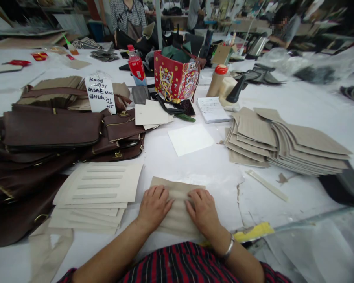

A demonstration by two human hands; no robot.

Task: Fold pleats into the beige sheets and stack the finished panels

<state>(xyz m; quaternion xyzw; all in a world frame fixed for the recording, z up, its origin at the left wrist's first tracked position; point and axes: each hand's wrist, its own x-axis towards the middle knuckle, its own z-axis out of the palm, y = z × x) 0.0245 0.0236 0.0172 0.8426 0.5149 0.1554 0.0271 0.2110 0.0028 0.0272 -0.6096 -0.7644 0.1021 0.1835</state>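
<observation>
In front of me a beige piece of fabric [179,208] lies on the white table. My left hand [155,204] rests on its left side, fingers laid over the cloth and thumb pointing inward. On its right side is my right hand [203,207], with the fingers likewise stretched on the cloth. Neither hand grips anything that I can see. Shallow ridges run across the piece between the hands. Left of it sits a stack of cream panels [106,192], the top one bearing several grey strips. A fanned stack of beige pieces [253,129] stands to the right.
Dark brown leather bags [53,129] are piled at the left. A red box [177,74], a bottle with a red cap [137,65], a notepad [213,109] and a white sheet [190,138] lie ahead. A thin pale strip [267,184] is at the right. Other people work further back.
</observation>
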